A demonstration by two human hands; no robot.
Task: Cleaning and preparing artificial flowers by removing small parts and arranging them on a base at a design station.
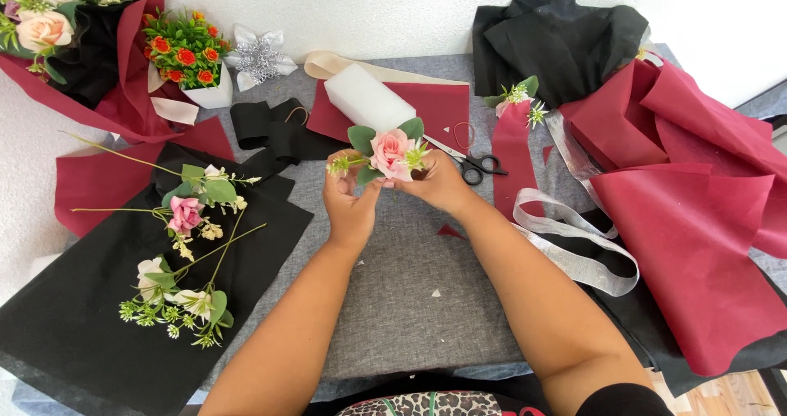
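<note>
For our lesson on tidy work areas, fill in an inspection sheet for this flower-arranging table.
Surface: grey cloth-covered table, partly under black sheet.
Job's things: small posy with pink rose, held up in both hands.
Clutter: loose flower stems, scissors, white foam block, red wrapping sheets, clear ribbon, finished bouquet, potted orange flowers, silver bow.
Grippers: left hand and right hand grip the posy.
Cables: nothing seen.
Surroundings: white wall.

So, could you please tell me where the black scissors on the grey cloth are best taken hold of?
Take the scissors by the black loop handles, coming from the right. The handles lie at the right end with bare cloth beside them, while the blades point left toward the right hand.
</note>
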